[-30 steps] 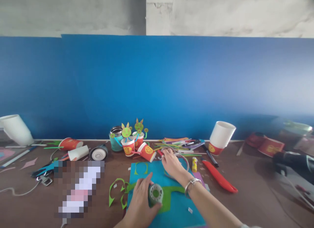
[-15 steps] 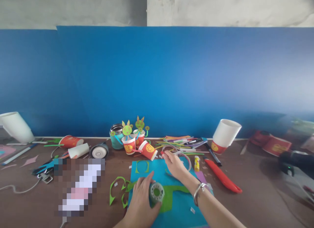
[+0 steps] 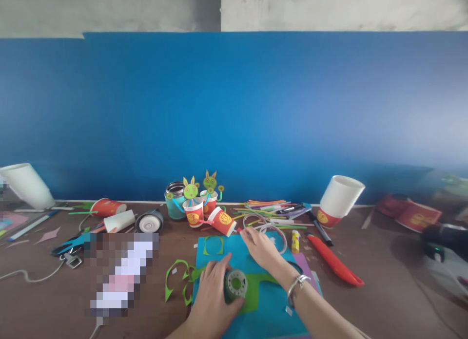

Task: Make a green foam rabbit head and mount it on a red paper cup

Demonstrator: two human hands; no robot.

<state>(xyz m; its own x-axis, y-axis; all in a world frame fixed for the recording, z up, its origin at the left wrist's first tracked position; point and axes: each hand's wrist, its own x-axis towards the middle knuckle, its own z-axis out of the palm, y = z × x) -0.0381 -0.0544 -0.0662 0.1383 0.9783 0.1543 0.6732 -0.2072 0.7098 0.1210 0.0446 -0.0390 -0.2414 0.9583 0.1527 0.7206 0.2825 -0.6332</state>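
Observation:
My left hand (image 3: pixel 213 295) is wrapped round a grey-green tape dispenser (image 3: pixel 236 284) and presses it onto a green paper shape (image 3: pixel 256 291) that lies on a teal sheet (image 3: pixel 270 310). My right hand (image 3: pixel 260 246) reaches across the sheet's far edge, fingers bent over a coil of clear tubing (image 3: pixel 268 230) beside a small red-tipped piece; whether it grips anything is hidden. A silver bracelet (image 3: pixel 297 285) sits on that wrist.
Red paper cups with green paper animals (image 3: pixel 204 205) and a glass jar (image 3: pixel 174 200) stand behind the sheet. Coloured strips (image 3: pixel 268 208), a glue stick (image 3: pixel 295 241), a red knife (image 3: pixel 334 265), tilted white cups (image 3: pixel 340 197) and green offcuts (image 3: pixel 177 280) litter the brown table.
My right hand has drawn back a little from the tubing toward the teal sheet. The left hand has stayed on the tape dispenser. The camera has tipped slightly upward.

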